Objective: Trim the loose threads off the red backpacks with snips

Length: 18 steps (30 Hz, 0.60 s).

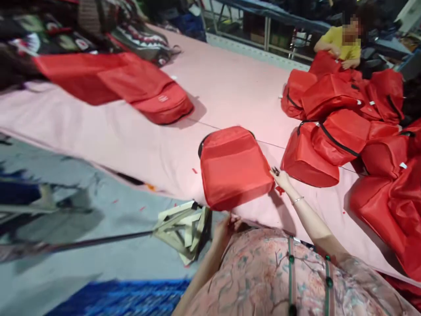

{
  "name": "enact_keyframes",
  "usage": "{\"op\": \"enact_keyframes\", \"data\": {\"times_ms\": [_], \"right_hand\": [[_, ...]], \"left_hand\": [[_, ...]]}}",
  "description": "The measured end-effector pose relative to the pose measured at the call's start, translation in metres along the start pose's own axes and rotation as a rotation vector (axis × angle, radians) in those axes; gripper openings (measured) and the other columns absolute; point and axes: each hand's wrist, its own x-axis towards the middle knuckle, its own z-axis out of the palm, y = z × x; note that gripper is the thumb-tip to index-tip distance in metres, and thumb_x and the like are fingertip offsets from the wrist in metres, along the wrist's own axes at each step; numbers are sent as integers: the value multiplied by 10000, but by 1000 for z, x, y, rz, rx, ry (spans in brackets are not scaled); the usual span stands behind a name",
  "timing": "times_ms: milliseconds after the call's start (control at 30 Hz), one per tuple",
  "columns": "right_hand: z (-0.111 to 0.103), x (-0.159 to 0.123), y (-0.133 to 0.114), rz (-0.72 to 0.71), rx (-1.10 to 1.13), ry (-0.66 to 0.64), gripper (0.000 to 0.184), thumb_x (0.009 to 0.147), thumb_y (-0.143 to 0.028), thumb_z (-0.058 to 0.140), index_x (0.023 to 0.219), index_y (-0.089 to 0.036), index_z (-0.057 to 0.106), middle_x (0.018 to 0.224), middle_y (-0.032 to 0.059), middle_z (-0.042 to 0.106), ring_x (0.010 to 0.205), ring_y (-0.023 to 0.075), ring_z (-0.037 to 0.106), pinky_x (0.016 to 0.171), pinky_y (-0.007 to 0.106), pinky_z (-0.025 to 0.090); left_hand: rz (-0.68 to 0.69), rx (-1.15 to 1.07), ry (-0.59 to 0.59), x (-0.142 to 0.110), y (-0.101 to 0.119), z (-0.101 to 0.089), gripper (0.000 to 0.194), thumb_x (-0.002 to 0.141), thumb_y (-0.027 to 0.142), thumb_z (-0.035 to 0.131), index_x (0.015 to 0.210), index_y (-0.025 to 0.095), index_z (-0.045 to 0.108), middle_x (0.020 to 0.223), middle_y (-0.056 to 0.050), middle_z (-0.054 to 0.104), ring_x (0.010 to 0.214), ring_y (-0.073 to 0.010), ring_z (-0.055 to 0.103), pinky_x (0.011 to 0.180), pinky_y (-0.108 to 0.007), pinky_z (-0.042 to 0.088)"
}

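A red backpack [235, 169] lies on the pink-covered table in front of me. At its lower right corner is my right hand [280, 177], fingers closed around a small dark thing that I cannot make out. A red scrap or strap end [280, 190] shows just below that hand. My left hand [226, 226] is low at the table's near edge, under the backpack's bottom side. Its fingers look curled, and what they hold, if anything, is hidden by blur.
Several red backpacks [342, 136] are heaped on the right. More red bags [148, 90] lie at the upper left beside patterned bags [141, 39]. A person in a yellow top [333, 39] stands across the pink table [230, 79]. A pale metal frame [184, 230] stands on the floor.
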Motion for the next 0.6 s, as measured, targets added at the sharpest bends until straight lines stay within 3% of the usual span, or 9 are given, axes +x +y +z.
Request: {"op": "enact_keyframes", "data": {"times_ms": [133, 200, 300, 467, 600], "right_hand": [[6, -21, 46, 93, 84, -42, 248, 695, -385, 630, 721, -143, 673, 691, 46, 690, 726, 184, 629, 703, 273, 474], [4, -31, 60, 106, 142, -73, 250, 692, -380, 618, 741, -143, 681, 734, 46, 703, 747, 173, 633, 728, 270, 475], [1, -38, 73, 109, 186, -81, 284, 704, -402, 591, 746, -138, 687, 764, 61, 709, 763, 169, 639, 743, 269, 474], [1, -20, 70, 78, 274, -16, 333, 694, -439, 596, 782, -129, 680, 782, 75, 705, 755, 165, 636, 734, 263, 473], [8, 8, 52, 28, 283, 19, 350, 674, -448, 617, 805, -127, 659, 821, 81, 697, 696, 154, 607, 661, 257, 470]], "left_hand": [[32, -43, -18, 10, -1, 26, 223, 725, 334, 601, 686, 126, 527, 659, -81, 652, 643, -172, 654, 572, -250, 520], [46, 2, -71, 10, 1, 29, 223, 723, 324, 607, 742, 109, 554, 728, -89, 667, 614, -151, 643, 563, -236, 506], [59, 73, -59, 5, 4, 23, 284, 671, 351, 660, 776, 102, 572, 788, -85, 669, 600, -134, 630, 570, -229, 493], [266, 159, 29, -3, 18, -1, 441, 616, 514, 666, 778, 112, 589, 815, -78, 659, 622, -131, 602, 608, -254, 490], [531, 253, 247, 3, 40, -19, 425, 737, 539, 527, 833, 130, 592, 820, -70, 656, 694, -157, 603, 685, -291, 495]]}}
